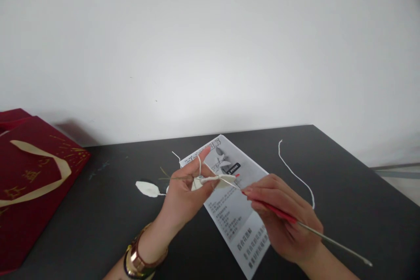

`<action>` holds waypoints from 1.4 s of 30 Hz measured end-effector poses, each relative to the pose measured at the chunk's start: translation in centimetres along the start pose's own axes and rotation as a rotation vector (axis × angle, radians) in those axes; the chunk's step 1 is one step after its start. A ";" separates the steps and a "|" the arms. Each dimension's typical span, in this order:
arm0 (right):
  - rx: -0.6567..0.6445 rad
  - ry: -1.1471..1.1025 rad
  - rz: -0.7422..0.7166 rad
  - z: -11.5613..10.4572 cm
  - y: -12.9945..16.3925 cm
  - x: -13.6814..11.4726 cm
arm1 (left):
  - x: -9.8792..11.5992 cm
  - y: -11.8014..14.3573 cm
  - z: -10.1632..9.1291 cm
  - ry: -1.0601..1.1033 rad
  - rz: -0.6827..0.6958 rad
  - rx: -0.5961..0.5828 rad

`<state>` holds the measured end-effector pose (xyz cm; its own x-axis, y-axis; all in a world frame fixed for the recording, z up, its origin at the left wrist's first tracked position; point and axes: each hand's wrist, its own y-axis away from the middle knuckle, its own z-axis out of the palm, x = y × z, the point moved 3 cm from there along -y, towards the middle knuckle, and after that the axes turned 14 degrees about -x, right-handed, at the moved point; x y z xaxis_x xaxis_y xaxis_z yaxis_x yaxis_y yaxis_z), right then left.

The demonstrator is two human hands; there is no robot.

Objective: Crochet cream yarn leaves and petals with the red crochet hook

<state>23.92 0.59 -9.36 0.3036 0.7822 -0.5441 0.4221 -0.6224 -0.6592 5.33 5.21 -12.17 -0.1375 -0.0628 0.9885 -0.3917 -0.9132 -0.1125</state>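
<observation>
My left hand (183,194) pinches a small white crochet piece (228,180) between thumb and fingers, its index finger raised with white yarn (200,164) running around it. A thin brownish strand (173,178) sticks out leftward from the same grip. In my right hand (287,221) is a crochet hook (337,245) with a red grip, held like a pen. The hook's metal tip meets the edge of the crochet piece; whether it sits inside a stitch I cannot tell. A white petal-shaped piece (147,189) lies left of my left hand.
A printed pattern sheet (226,223) lies under my hands on the dark table (108,223). Right of it curves a loose white yarn length (295,173). A red gift bag (29,210) with a cream ribbon stands at the left. Behind is a white wall (210,52).
</observation>
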 end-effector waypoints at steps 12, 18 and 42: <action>0.036 -0.322 0.204 -0.5 0.5 1.4 | 0.6 0.4 -0.3 0.013 -0.121 -0.098; 0.087 -0.502 0.303 -0.3 0.6 1.7 | 0.4 0.4 -0.5 0.078 -0.189 -0.190; -0.004 -0.927 0.555 -0.6 0.2 3.1 | 0.3 1.2 0.0 0.245 -0.390 -0.490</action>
<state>25.45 2.96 -10.88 -0.3110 0.0630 -0.9483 0.4285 -0.8813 -0.1991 4.85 4.08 -12.05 -0.0822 0.3809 0.9209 -0.8141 -0.5587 0.1584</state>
